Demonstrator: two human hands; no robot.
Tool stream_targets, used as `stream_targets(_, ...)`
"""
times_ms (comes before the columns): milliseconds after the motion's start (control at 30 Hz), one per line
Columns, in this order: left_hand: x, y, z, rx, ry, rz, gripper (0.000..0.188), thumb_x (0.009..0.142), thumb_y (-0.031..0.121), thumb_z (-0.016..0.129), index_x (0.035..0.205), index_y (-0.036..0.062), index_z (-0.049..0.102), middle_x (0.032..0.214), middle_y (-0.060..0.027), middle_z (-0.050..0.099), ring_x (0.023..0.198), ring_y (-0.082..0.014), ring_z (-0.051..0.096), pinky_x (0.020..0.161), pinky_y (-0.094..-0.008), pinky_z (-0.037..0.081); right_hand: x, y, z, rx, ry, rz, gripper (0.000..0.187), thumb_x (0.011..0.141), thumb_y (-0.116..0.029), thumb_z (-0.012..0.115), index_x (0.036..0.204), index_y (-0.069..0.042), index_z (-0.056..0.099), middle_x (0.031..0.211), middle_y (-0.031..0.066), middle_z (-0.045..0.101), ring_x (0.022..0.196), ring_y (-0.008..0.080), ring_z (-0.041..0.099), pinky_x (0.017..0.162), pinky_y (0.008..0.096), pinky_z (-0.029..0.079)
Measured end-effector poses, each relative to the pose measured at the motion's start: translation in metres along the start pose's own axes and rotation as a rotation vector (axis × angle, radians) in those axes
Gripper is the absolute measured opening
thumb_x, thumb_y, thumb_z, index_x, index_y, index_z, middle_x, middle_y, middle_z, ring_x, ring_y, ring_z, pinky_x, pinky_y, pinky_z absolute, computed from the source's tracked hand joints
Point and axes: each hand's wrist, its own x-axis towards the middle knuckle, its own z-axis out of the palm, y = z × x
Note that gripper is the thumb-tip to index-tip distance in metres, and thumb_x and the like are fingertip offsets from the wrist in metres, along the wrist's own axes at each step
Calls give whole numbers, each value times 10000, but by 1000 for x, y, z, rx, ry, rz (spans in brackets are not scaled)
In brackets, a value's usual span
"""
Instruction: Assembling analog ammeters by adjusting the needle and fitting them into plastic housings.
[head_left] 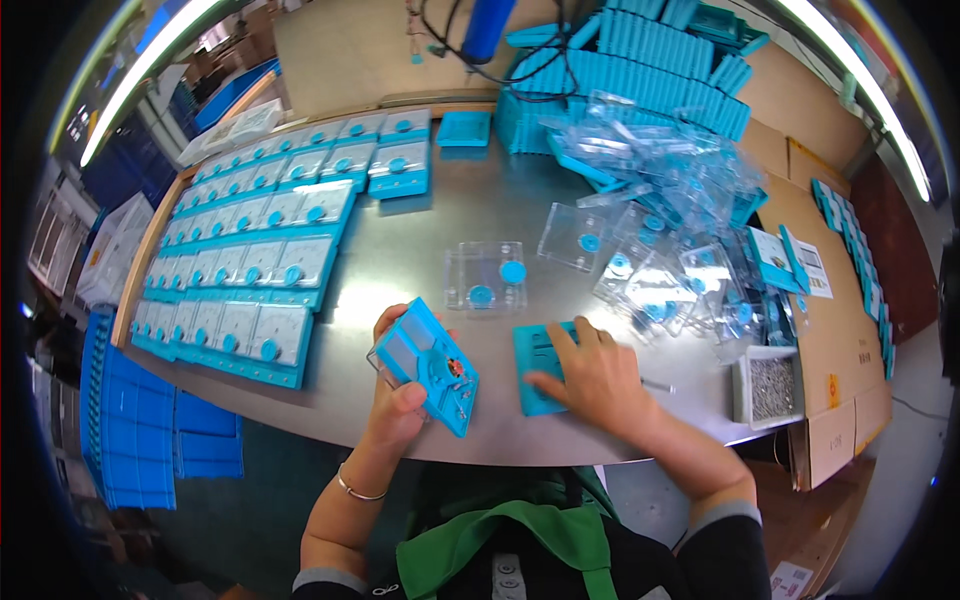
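Note:
My left hand (402, 402) is closed around a turquoise plastic housing (408, 352), tilted above the table's front edge. Its inner side faces up and shows a round recess, a small orange-red part and small metal bits. A thin metal wire or bracket juts from its left edge. My right hand (598, 378) rests over a flat turquoise panel (533, 400) on the table, thumb and fingers apart, covering its right part. Beside that palm a short metal rod (658, 386) shows; its other end is hidden. Beyond the hands lie clear plastic covers with turquoise round knobs (487, 272).
Rows of turquoise units with clear covers (250, 262) fill the table's left. At the back right are stacked turquoise housings (640, 75) and a heap of clear covers (660, 165). A white box of small metal parts (770, 390) stands right, by a cardboard sheet (835, 340).

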Motion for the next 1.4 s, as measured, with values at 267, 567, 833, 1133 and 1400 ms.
stream_targets(267,-2,-1,-8,-165,-36,-40,971,598,307,848,1357,189,254,1254,-70,435,1162,-253,492,938,-403,463,-46,22,-31,-70,-109,-100,703,667,-365,742,1310,-237,489,1311,299,403,1079,459,518,759,464,524)
stream_targets(567,-8,-7,11,-13,-73,51,1036,588,317,844,1392,187,203,1311,-82,369,1229,-250,397,992,-401,397,-15,-26,-16,750,26,-154,890,649,-287,805,1371,-10,363,1240,232,513,1045,357,549,822,392,470)
stream_targets(833,-12,-8,17,-23,-79,19,1030,600,317,834,1393,188,190,1321,-90,338,1225,-250,388,992,-402,388,-10,-43,0,846,42,-222,852,713,-329,772,1375,8,355,1282,251,477,1128,369,510,947,400,400)
stream_targets(1133,-14,-18,26,164,-90,154,1013,611,261,812,1399,173,181,1312,-98,313,1209,-247,383,981,-397,388,-14,-39,9,848,225,-314,789,759,-272,733,1385,6,341,1320,294,421,1093,343,520,859,382,454)
stream_targets(1400,-2,28,59,1388,-269,344,929,620,299,805,1396,114,328,1427,-314,182,1261,-451,332,1022,-503,318,-10,-30,-19,1152,-5,-34,702,818,-274,668,1383,1,356,1004,128,622,768,116,580,635,238,470)
